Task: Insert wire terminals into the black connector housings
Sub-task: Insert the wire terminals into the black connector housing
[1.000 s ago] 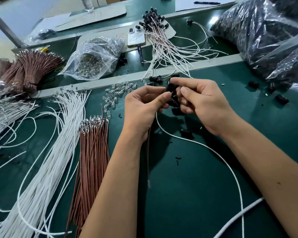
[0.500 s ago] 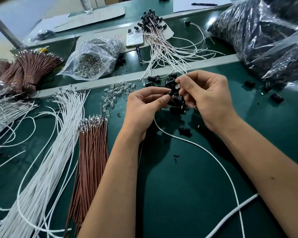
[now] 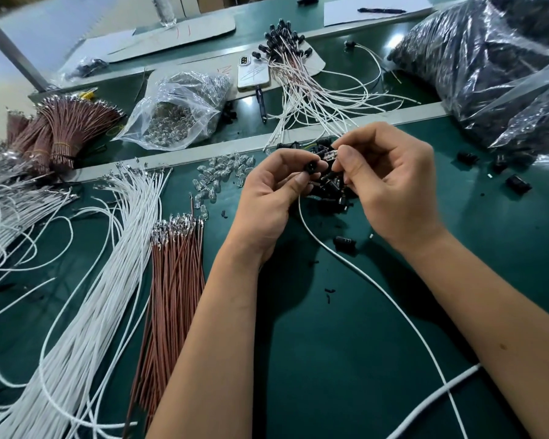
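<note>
A small round black plastic connector housing [image 3: 308,167] is being pinched between the thumb and curled fingers of the left hand [image 3: 268,198], its open face turned toward the camera, above the dark green tabletop [image 3: 346,359]. A small clear glass-like bulb-shaped piece [image 3: 330,154] is being pinched at the fingertips of the right hand [image 3: 390,185], just beside the housing and slightly above it; whether the two are touching cannot be told. A thin white wire [image 3: 371,286] is being trailed from under the left hand across the tabletop toward the near right. A heap of loose black housings [image 3: 330,191] is lying directly beneath both hands, with a few more scattered to the right. A cluster of clear bulbs [image 3: 222,175] is lying just left of the hands. Further left, a bundle of brown terminal-tipped wires [image 3: 171,296] and a long sheaf of white wires [image 3: 102,296] are being kept side by side. Behind the metal rail, a clear plastic bag of bulbs [image 3: 178,115] and a pile of finished white leads with black ends [image 3: 301,77] are lying.
</note>
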